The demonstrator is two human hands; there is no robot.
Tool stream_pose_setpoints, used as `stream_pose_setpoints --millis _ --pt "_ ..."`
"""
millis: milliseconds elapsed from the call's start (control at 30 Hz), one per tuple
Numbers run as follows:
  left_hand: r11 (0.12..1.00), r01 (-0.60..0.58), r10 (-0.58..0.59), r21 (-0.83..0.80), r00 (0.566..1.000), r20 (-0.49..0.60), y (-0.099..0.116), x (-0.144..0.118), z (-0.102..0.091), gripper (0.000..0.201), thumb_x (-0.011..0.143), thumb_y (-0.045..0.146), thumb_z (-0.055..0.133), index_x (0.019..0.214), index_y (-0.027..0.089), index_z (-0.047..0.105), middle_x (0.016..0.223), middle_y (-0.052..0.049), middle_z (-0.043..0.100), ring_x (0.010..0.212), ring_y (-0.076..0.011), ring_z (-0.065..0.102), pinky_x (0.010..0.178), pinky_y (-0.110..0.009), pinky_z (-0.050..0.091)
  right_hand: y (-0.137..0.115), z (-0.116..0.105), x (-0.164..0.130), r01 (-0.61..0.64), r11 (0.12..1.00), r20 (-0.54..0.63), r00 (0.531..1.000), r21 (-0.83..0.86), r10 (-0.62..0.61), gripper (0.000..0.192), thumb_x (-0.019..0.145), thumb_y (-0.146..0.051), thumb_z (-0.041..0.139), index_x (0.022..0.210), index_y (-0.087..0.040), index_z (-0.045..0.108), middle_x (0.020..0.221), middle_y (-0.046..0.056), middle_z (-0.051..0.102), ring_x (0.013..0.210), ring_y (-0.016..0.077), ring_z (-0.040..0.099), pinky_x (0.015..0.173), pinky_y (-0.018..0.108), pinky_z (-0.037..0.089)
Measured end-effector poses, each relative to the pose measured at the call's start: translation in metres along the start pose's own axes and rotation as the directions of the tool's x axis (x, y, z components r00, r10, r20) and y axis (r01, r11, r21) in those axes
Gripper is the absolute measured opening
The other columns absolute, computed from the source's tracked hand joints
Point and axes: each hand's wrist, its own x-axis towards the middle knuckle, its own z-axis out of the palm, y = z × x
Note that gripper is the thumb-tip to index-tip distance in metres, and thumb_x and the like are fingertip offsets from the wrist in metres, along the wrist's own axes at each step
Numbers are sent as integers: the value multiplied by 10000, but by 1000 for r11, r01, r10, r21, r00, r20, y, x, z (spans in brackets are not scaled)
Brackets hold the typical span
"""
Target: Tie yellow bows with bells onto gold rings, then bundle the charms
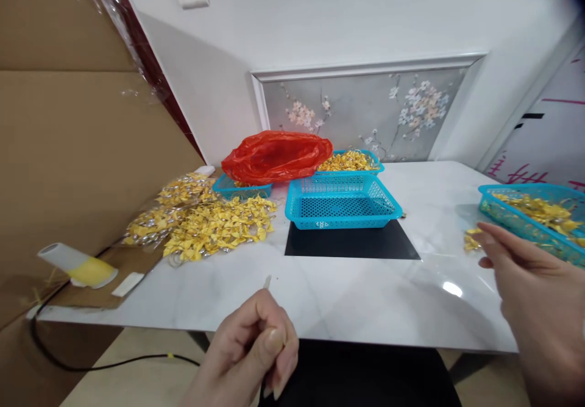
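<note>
My left hand (256,346) is closed in a pinch above the table's front edge. A small whitish tip (267,281) shows just beyond its knuckles; whether the hand holds it I cannot tell. On the right, my right hand (534,285) has its thumb and forefinger pinched at a small yellow ribbon bow (471,240), near a blue basket (512,217) of yellow bows. A heap of yellow bows with silvery beads (223,227) lies left of centre. Between the hands and the wall, a blue basket (342,221) with nothing in it stands partly on a black mat (351,242).
A red plastic bag (278,157) rests over a blue basket at the back, beside another basket of yellow pieces (350,161). Clear bags of bows (159,221) lean at the left. A white and yellow cylinder (77,265) and a black cable (41,340) are near the cardboard.
</note>
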Motion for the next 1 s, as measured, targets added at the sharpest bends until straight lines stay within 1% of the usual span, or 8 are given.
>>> stream_pose_setpoints --millis 200,333,500,600,733,833,900,1000 --pt "987 -29 27 157 1000 15 -2 1 -1 290 883 391 622 705 181 532 572 34 526 482 -72 394 465 -200 304 0 -9 5 -52 998 -42 998 -41 50 436 721 -410 731 1132 -265 739 801 103 696 528 181 524 414 319 304" --pt "965 -26 25 261 1000 8 0 0 0 316 885 427 606 695 185 531 573 31 530 487 -79 399 470 -206 314 6 -9 13 -31 990 -47 998 137 38 374 714 -328 754 1085 -280 753 913 87 693 628 175 572 496 339 350" --pt "905 -5 -3 426 1000 17 4 0 9 362 892 491 552 680 200 527 586 19 547 510 -102 438 496 -224 357 -5 2 -6 -287 839 385 917 463 101 258 560 -333 847 765 -213 747 739 56 603 633 139 547 458 258 336" --pt "836 -10 -26 549 998 57 6 1 15 374 914 495 495 680 206 531 596 9 558 526 -117 480 522 -237 382 -22 12 -45 -360 837 644 765 413 11 358 615 -424 822 854 -175 729 648 27 563 530 102 462 422 225 315" --pt "725 -37 -53 688 993 108 12 0 19 374 940 462 439 675 216 538 610 8 559 551 -127 518 543 -240 388 -52 20 -100 -325 920 959 248 218 -139 333 942 -473 497 1046 -183 623 1025 84 638 457 18 421 439 193 324" --pt "717 -21 -54 697 995 85 15 -1 18 358 936 463 442 679 225 520 592 21 539 539 -130 506 524 -237 379 -67 25 -123 -333 933 986 -42 136 -159 468 932 -558 440 1103 -142 569 862 55 623 417 27 398 397 181 282" --pt "726 -12 -38 688 998 58 16 -2 17 335 936 444 448 686 229 507 582 32 524 532 -126 491 514 -231 369 -69 27 -127 -307 942 980 -95 136 -173 449 902 -542 493 1052 -131 593 735 15 582 444 57 426 411 188 302" --pt "718 11 -60 696 997 47 13 -2 15 320 939 413 449 685 227 502 580 40 514 533 -118 483 516 -226 362 -67 27 -126 -110 967 973 21 229 -229 218 855 -362 601 834 -158 675 740 16 580 603 106 523 536 215 383"
